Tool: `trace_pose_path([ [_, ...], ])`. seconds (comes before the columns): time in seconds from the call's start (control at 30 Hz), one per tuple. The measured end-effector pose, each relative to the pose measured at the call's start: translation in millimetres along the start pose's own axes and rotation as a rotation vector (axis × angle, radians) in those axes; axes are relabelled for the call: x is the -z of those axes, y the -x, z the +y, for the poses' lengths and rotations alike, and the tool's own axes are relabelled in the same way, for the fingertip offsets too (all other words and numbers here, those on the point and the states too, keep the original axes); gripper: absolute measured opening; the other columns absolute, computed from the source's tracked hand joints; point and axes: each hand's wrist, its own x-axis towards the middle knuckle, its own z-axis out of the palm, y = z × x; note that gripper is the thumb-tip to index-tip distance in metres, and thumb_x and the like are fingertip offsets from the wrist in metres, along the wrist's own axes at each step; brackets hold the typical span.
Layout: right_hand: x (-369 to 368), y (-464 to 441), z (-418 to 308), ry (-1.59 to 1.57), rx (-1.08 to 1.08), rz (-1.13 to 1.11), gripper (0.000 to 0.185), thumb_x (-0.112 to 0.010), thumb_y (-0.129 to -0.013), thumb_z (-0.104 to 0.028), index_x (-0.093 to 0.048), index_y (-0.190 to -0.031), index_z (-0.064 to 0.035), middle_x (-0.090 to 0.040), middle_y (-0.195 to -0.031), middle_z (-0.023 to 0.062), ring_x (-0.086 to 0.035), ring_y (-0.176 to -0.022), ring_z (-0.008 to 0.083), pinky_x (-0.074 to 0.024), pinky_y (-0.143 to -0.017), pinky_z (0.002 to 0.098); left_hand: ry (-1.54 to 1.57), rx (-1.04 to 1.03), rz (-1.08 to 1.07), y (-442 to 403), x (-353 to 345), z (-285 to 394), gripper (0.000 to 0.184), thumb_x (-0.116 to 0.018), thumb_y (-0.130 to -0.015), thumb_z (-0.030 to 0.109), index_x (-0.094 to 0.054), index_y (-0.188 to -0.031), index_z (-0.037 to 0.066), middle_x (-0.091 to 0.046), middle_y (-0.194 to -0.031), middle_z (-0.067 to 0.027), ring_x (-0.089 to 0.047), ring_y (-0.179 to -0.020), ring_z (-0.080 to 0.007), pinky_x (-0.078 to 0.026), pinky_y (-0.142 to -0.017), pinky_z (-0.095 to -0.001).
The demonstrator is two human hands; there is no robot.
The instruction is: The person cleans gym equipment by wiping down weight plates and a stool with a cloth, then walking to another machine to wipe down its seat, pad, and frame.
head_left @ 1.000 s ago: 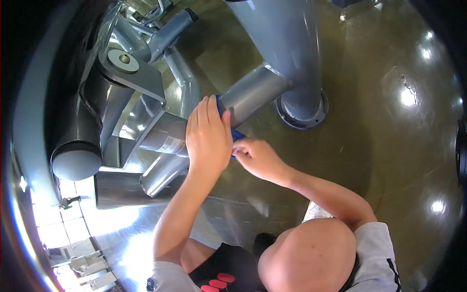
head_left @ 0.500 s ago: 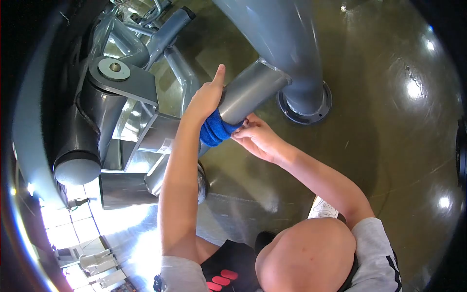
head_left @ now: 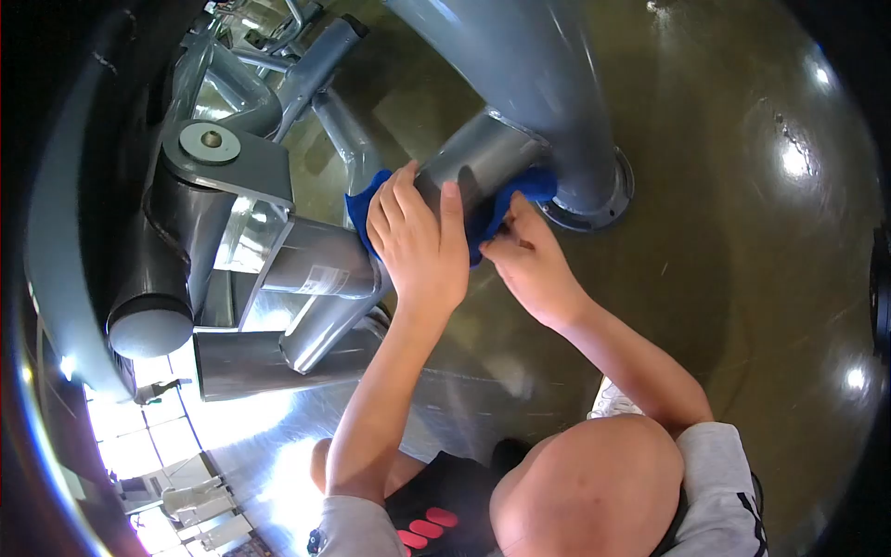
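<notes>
A blue cloth (head_left: 534,186) wraps loosely around the underside of a thick grey metal tube (head_left: 478,153). One edge of it sticks out on the tube's left side, while another flares out to the right, by the upright post. Lying over the tube and part of the cloth is my left hand (head_left: 418,241), fingers stretched out and thumb apart. My right hand (head_left: 536,269), to the right of the tube, pinches the cloth between thumb and fingers. The cloth behind the tube and under my left palm is hidden.
A large grey post (head_left: 548,74) rises from a round bolted flange (head_left: 622,195). Left of my hands are a pivot bracket (head_left: 223,162) and a capped black cylinder (head_left: 148,325). My bent knee (head_left: 589,483) is close below, above the shiny floor (head_left: 742,306).
The cloth has gone from a bunched wrap to spread out along the tube. My left hand has turned flat onto the tube, and my right hand has shifted right with the cloth.
</notes>
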Motion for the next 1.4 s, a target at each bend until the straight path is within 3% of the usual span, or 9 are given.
trace_pose_path([
  [0.03,-1.4,0.2,-4.0,0.061,0.128,0.055,0.052,-0.051,-0.078,0.005,-0.035,-0.127,0.0019,-0.040,-0.081,-0.0022,-0.042,-0.074,0.0051,-0.0355,-0.060,0.0211,0.001,-0.002,-0.005,-3.3,2.4,4.9,0.051,-0.046,-0.095,0.035,-0.041,-0.127,-0.004,-0.046,-0.127,-0.0229,-0.039,-0.121,-0.0391,-0.028,-0.103,-0.0454],
  [0.1,-1.3,5.4,-21.6,0.077,0.136,0.024,0.064,-0.048,-0.079,0.006,-0.024,-0.137,0.0059,-0.044,-0.089,0.0002,-0.042,-0.076,0.0055,-0.0361,-0.059,0.0195,0.460,-0.016,-0.031,-12.9,6.3,16.5,0.055,-0.046,-0.096,0.034,-0.036,-0.131,-0.007,-0.045,-0.129,-0.0257,-0.039,-0.122,-0.0409,-0.026,-0.105,-0.0458],
  [0.3,-9.8,14.0,-41.2,0.561,0.533,0.115,0.067,-0.045,-0.081,0.007,-0.019,-0.142,0.0096,-0.042,-0.134,0.0246,-0.043,-0.126,0.0278,-0.0281,-0.107,0.0316,1.044,0.086,-0.284,-58.9,3.6,31.6,0.062,-0.028,-0.101,0.049,-0.026,-0.140,0.001,-0.051,-0.129,-0.0204,-0.041,-0.127,-0.0276,-0.026,-0.109,-0.0383],
  [0.5,0.6,-2.1,-38.4,1.345,0.717,0.082,0.049,-0.053,-0.078,0.003,-0.045,-0.126,0.0074,-0.047,-0.125,0.0273,-0.044,-0.120,0.0409,-0.0332,-0.106,0.0454,1.028,0.181,-0.389,-81.6,-9.1,2.3,0.073,-0.020,-0.098,0.056,-0.035,-0.136,-0.004,-0.061,-0.116,-0.0188,-0.052,-0.115,-0.0243,-0.032,-0.104,-0.0324],
  [0.8,-5.2,-41.3,-49.6,1.487,0.998,0.053,0.040,-0.064,-0.072,-0.016,-0.056,-0.105,0.0051,-0.056,-0.109,0.0229,-0.050,-0.113,0.0374,-0.0336,-0.107,0.0467,0.628,0.295,-0.453,-97.0,-28.7,-7.8,0.080,-0.015,-0.097,0.060,-0.058,-0.114,-0.005,-0.062,-0.104,-0.0247,-0.059,-0.102,-0.0296,-0.040,-0.094,-0.0393],
  [0.9,5.5,-36.0,-38.5,1.543,1.030,0.088,0.041,-0.065,-0.072,-0.017,-0.057,-0.105,0.0047,-0.057,-0.109,0.0218,-0.051,-0.113,0.0364,-0.0339,-0.107,0.0466,0.237,-0.007,-0.258,-81.7,-27.8,-0.8,0.069,-0.016,-0.099,0.053,-0.060,-0.110,0.001,-0.064,-0.102,-0.0223,-0.059,-0.101,-0.0363,-0.042,-0.090,-0.0430],
  [0.97,15.1,-31.8,-28.7,1.574,1.039,0.104,0.042,-0.066,-0.072,-0.018,-0.057,-0.106,0.0042,-0.056,-0.110,0.0212,-0.051,-0.113,0.0360,-0.0343,-0.106,0.0464,0.100,0.135,-0.336,-69.6,-4.9,26.1,0.056,-0.020,-0.099,0.045,-0.059,-0.112,0.006,-0.064,-0.104,-0.0186,-0.058,-0.100,-0.0399,-0.043,-0.086,-0.0467],
  [1.17,47.7,-15.9,-3.1,1.696,0.988,0.118,0.048,-0.068,-0.070,-0.016,-0.056,-0.112,0.0017,-0.053,-0.117,0.0203,-0.050,-0.114,0.0370,-0.0351,-0.105,0.0491,0.024,-0.255,0.054,-29.7,-24.9,32.2,0.043,-0.044,-0.094,0.031,-0.049,-0.123,-0.001,-0.055,-0.121,-0.0207,-0.052,-0.112,-0.0381,-0.037,-0.094,-0.0465],
  [1.4,80.4,1.6,5.7,1.631,0.799,0.290,0.055,-0.064,-0.073,-0.008,-0.045,-0.122,0.0088,-0.050,-0.120,0.0251,-0.047,-0.113,0.0443,-0.0329,-0.102,0.0543,-0.088,-0.339,0.112,12.3,-43.4,26.0,0.073,-0.061,-0.077,0.018,-0.030,-0.140,-0.005,-0.028,-0.148,-0.0219,-0.025,-0.137,-0.0409,-0.017,-0.110,-0.0531],
])
